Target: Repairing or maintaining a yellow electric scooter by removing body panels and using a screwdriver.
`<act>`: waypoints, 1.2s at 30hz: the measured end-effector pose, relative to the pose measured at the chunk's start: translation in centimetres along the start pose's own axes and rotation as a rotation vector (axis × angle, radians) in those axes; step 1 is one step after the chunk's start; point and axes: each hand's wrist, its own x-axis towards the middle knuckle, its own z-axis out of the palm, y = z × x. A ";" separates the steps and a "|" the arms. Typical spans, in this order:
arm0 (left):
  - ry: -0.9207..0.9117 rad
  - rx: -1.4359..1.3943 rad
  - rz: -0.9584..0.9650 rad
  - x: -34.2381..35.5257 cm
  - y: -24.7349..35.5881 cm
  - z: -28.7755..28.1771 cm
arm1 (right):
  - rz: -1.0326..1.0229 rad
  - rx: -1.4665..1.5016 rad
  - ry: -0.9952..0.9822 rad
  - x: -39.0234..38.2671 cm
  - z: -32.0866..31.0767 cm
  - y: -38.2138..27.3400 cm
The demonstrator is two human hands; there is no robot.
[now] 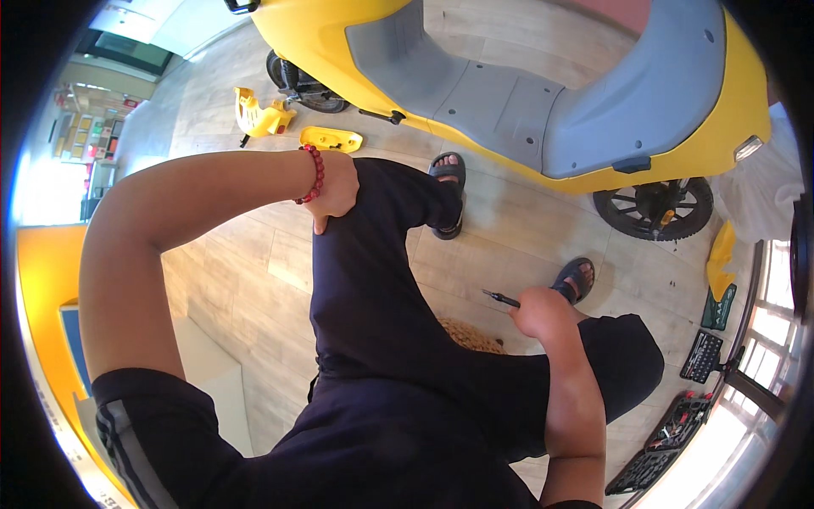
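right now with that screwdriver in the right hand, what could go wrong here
The screwdriver tip juts out of the right hand at knee height, close to the leg, so a slip could jab it. Loose yellow panels and open tool cases lie on the floor near the sandalled feet, a likely trip hazard.

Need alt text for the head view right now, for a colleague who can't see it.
Seen from above, a seated person's right hand grips a dark screwdriver while the left hand, a red bead bracelet at the wrist, rests on the left knee. A yellow and grey scooter stands ahead on wood flooring, with loose yellow panels and open tool cases nearby.
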 end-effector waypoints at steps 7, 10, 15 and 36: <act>0.036 0.038 0.015 0.1 -0.1 0.4 | -0.005 0.022 -0.008 -0.1 -0.2 0.0; 0.014 -0.009 0.014 0.1 -0.2 0.1 | -0.002 0.031 -0.012 -0.1 -0.2 0.1; 0.023 -0.014 0.008 0.3 -0.3 0.5 | -0.012 0.023 0.000 -0.1 -0.4 0.0; 0.006 0.035 0.023 0.5 -0.4 0.5 | -0.018 0.005 0.014 0.4 0.5 0.3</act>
